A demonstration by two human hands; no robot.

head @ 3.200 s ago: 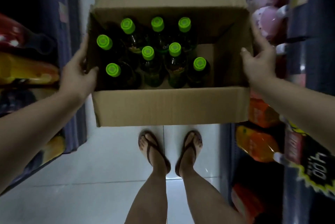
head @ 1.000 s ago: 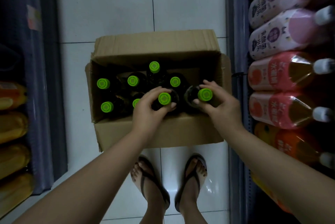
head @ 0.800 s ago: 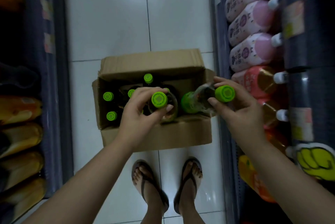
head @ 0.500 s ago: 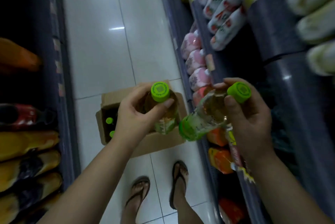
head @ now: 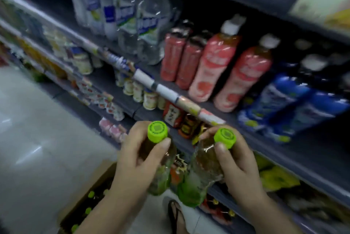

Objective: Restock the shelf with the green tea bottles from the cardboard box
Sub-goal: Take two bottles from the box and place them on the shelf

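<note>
Your left hand (head: 138,159) grips one green tea bottle (head: 161,167) by its neck and shoulder, thumb just under the green cap (head: 157,131); your right hand (head: 238,165) holds a second bottle (head: 200,175) the same way, thumb against its cap (head: 225,138). Both bottles are in the air in front of the shelf (head: 274,150), tilted with bases toward you, well above the cardboard box (head: 94,182) on the floor (head: 37,139); more green caps show inside it, so most of the stock is probably not yet shelved. Step in hand, as judged: carry the pair to a free slot. The picture is motion-blurred, and no row of matching green tea is plainly visible, so find the right facing first; pink bottles (head: 217,67) and blue-labelled bottles (head: 280,101) fill the shelf level above your hands. Suggested handling: shift your grip lower on each body before setting down, since a neck hold lets the base swing. Set one bottle upright at a time, base first, label forward, then slide it back. Risk: the two bottles sit close together and could knock each other or neighbouring stock. Keep them apart as you reach.
</note>
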